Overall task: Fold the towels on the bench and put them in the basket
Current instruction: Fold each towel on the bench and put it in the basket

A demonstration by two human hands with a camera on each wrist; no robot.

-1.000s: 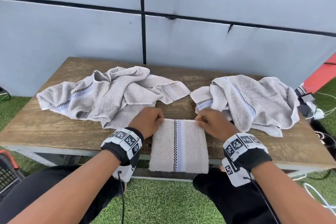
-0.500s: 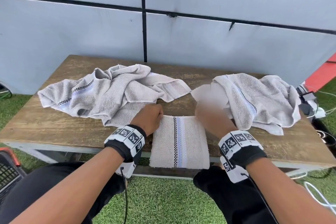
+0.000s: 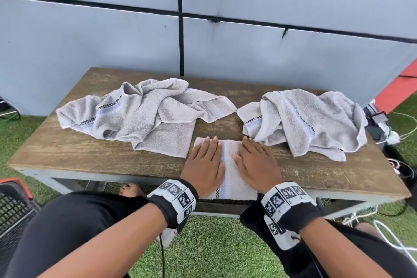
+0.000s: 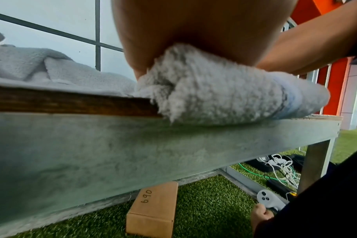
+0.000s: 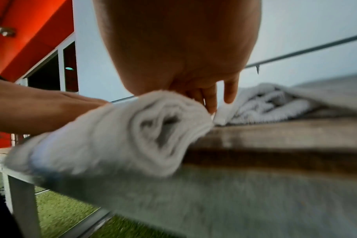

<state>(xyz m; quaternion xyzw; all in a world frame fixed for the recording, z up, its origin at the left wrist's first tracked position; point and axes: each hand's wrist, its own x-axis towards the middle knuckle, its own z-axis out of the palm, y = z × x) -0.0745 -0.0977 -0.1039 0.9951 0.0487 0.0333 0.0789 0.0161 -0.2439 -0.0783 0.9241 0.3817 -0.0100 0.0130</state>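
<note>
Here, a person presses both palms flat on a folded towel [image 3: 228, 165] at the near edge of a wooden bench [image 3: 67, 149]. The left hand [image 3: 204, 165] and right hand [image 3: 256, 163] lie side by side, fingers straight, gripping nothing. Beyond the left fingertips sprawls one crumpled towel [image 3: 144, 117]; just past the right, another [image 3: 306, 117]. A basket [image 3: 15, 205] sits low, well left of the hands.
</note>
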